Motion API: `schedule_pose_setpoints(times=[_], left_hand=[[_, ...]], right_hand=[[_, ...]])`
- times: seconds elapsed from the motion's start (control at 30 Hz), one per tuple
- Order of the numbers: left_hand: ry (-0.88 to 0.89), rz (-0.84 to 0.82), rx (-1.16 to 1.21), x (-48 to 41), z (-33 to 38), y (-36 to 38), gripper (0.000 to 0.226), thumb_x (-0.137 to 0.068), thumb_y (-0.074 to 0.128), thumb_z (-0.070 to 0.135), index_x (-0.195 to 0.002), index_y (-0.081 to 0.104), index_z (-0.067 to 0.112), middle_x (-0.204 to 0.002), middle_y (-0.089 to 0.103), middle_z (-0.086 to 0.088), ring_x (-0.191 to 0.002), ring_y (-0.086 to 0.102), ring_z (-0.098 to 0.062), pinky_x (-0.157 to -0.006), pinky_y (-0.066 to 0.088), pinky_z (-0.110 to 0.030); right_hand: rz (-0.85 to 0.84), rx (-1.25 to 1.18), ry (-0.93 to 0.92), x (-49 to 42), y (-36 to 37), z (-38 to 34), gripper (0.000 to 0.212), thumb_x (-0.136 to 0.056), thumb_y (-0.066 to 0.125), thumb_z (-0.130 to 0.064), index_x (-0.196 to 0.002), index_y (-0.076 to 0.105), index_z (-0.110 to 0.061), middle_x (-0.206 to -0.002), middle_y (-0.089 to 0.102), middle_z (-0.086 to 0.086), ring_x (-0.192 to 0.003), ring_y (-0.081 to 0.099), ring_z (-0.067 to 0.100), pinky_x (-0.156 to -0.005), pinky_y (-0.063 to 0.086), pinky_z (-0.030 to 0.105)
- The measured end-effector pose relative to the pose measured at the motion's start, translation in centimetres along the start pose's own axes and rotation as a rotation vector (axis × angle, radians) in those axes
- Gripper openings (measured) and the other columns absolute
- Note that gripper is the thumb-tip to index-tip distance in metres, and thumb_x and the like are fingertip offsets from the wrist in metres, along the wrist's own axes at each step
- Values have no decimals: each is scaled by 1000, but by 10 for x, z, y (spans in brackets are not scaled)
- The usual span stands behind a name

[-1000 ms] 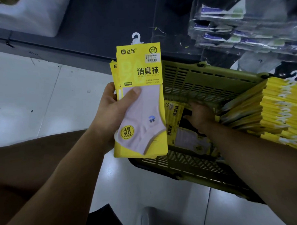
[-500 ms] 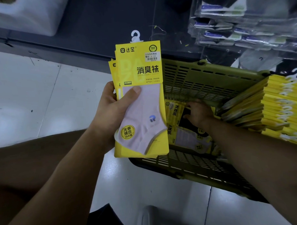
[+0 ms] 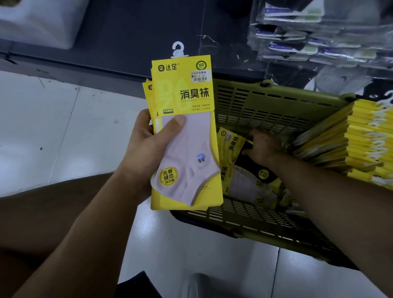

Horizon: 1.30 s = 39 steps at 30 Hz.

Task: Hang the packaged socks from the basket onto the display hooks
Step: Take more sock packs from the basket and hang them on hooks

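Head view only. Left hand (image 3: pixel 151 155) is clamped on a small stack of sock packs (image 3: pixel 183 131), thumb across the front of the top one, fingers behind. The stack is upright, held above the left end of the basket (image 3: pixel 278 94), with the white hanger tab (image 3: pixel 178 49) of one pack sticking up clear. Right hand (image 3: pixel 263 146) is down inside the basket among the loose packs (image 3: pixel 248 180), knuckles up, fingertips hidden by the packs. Can't tell if it has one gripped or is only touching. The hands are well apart. The basket sits on the floor (image 3: pixel 45 131), tipped toward the camera. The hung row (image 3: pixel 373 142) of the same yellow packs is at right, just beside the basket's right end. The display hook carrying it is hidden. Clear-bagged stock (image 3: pixel 298 33) hangs above the basket. Judgement: this is the gathering stage, and nothing from this handful is hung yet. Risks:
- The held stack is fanned at the upper left edge. Slick film and only a thumb on the front mean adding another pack one-handed could let one slide out.
- The loose packs lie at mixed angles, so tabs could snag each other or the basket slots on lift-out.
- If the tabs aren't aligned, threading several onto a hook at once will likely miss or drop one.
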State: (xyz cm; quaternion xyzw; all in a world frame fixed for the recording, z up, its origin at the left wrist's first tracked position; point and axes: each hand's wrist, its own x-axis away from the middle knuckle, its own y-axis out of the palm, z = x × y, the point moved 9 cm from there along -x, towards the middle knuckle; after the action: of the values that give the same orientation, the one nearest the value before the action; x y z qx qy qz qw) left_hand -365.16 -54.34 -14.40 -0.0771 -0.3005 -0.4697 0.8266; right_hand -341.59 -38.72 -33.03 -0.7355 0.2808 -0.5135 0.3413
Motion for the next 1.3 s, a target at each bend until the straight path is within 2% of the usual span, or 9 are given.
schedule_pose_setpoints(times=[0.13,0.2,0.43,0.57,0.7,0.9,1.1,1.2,1.3], left_hand=[[1,9,-5,1,0,0,54,-96,78,30,-141,52,15,-124,78,-6,-108,79,-34,-78,66,-46],[-3,-1,4,3,0,0,55,-97,78,30,-142,51,16,-127,77,-8,-110,77,-38,-85,64,-58],[-27,1,74,13,-5,-5,58,-94,82,30,-141,51,16,-130,75,-14,-113,74,-46,-93,57,-72],[-8,44,59,16,-4,-11,55,-89,86,34,-133,55,20,-118,80,-5,-102,80,-35,-75,66,-53],[32,73,19,20,1,-8,51,-87,88,34,-124,55,23,-102,82,4,-92,82,-26,-64,66,-40],[112,80,-181,30,11,6,64,-79,87,48,-127,53,22,-114,77,-4,-101,79,-27,-84,66,-55],[60,28,-93,35,15,13,81,-83,61,77,-140,57,20,-135,71,-6,-124,70,-30,-107,52,-59],[43,-32,-36,38,10,17,90,-68,89,57,-139,52,14,-133,72,-11,-116,75,-32,-102,57,-62],[26,-52,-27,32,5,16,84,-71,96,32,-139,50,14,-131,73,-12,-115,75,-36,-101,57,-63]], right_hand=[[-33,-5,-6,7,-4,-2,50,-83,76,-43,-124,61,-19,-130,53,13,-128,37,34,-94,36,35],[-46,-76,9,16,-8,0,41,-85,74,-39,-118,60,-20,-127,57,11,-123,43,31,-84,35,32],[31,-383,32,59,-70,2,38,-82,80,-31,-112,63,-16,-114,65,6,-89,59,20,-64,42,28],[44,-679,-32,92,-125,-13,27,-82,80,-26,-106,68,-22,-106,74,-2,-96,70,19,-84,55,36],[75,-878,-109,127,-182,-33,24,-82,77,-18,-105,74,-24,-105,76,-6,-95,72,14,-86,55,35],[-78,-1254,-177,163,-194,-85,21,-81,70,-10,-100,78,-16,-102,77,8,-91,74,26,-82,58,36],[-36,-1165,-159,173,-152,-115,18,-89,72,-14,-104,75,-22,-102,77,-7,-97,73,14,-92,54,37],[28,-1012,-230,175,-146,-125,18,-88,75,-31,-106,74,-31,-100,76,-15,-91,71,3,-82,56,30],[0,-933,-259,168,-138,-126,22,-91,66,-46,-108,73,-34,-102,75,-18,-92,70,0,-84,56,30]])
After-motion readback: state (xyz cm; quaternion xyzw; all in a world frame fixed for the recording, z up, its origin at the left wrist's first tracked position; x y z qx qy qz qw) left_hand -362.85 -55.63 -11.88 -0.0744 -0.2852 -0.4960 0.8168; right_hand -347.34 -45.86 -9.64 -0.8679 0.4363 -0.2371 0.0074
